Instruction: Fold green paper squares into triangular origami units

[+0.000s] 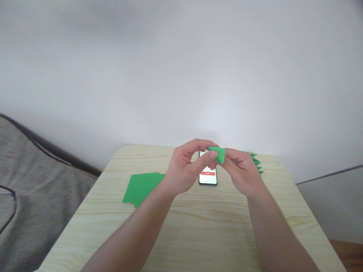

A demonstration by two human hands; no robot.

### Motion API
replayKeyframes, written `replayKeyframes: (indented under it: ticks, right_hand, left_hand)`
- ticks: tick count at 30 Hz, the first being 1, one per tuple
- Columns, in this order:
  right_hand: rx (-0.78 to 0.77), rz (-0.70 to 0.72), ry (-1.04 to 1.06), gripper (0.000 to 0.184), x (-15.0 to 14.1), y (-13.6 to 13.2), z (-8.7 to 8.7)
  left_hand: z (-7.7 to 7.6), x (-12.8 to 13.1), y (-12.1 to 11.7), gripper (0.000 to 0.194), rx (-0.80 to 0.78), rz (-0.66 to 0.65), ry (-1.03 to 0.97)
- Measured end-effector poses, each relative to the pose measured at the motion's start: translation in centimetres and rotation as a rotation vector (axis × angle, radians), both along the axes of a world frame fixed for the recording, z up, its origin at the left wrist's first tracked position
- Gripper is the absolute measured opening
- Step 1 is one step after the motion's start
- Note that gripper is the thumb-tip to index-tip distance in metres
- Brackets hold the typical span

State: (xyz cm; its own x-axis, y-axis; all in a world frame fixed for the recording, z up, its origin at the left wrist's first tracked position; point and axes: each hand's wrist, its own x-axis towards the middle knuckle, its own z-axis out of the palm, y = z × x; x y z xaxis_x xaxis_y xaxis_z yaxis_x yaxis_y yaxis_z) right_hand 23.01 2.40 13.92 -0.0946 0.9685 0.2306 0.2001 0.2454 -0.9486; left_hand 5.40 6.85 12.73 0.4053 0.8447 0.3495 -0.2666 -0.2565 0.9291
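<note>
A small piece of folded green paper (220,154) is held up above the far half of the table, between both hands. My left hand (187,164) pinches its left side, thumb on the near face and the index finger along the top. On the other side, my right hand (241,166) grips the right edge, its fingers partly hidden. Below and behind the hands lies a phone (208,179) with a lit screen showing a red bar. Part of the phone is covered by the left hand.
Several green paper sheets (143,186) lie in a loose stack on the left of the wooden table (210,234). Pointed folded green pieces (256,161) sit behind the right hand. A white wall (181,75) rises behind; grey fabric (36,189) is at the left.
</note>
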Motion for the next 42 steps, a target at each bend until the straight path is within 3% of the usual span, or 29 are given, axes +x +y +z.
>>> replayKeyframes:
  ticks: [8,14,23,30,37,42]
  right_hand:
    - [-0.041,-0.058,-0.038,0.010,1.8,-0.2,-0.4]
    - [-0.040,-0.058,-0.089,0.013,1.8,-0.3,-0.2]
    - [-0.047,-0.118,-0.056,0.019,1.2,0.0,-0.9]
    - [-0.022,-0.152,-0.177,0.011,1.5,0.0,-0.3]
    - [0.024,-0.224,-0.238,0.011,1.4,0.2,-0.7]
    - [0.036,-0.268,-0.332,0.007,1.1,0.1,-0.8]
  left_hand:
    - [-0.2,-0.4,0.5,0.024,0.012,0.059,0.079]
    - [0.0,-0.4,0.6,0.024,0.068,0.041,0.215]
    - [-0.7,-0.1,1.0,0.022,-0.004,0.156,0.116]
    - [-0.1,-0.4,0.7,0.006,0.279,0.210,0.312]
    - [-0.6,-0.4,0.6,0.014,0.624,0.242,0.505]
    - [-0.5,-0.3,0.4,0.018,0.729,0.230,0.620]
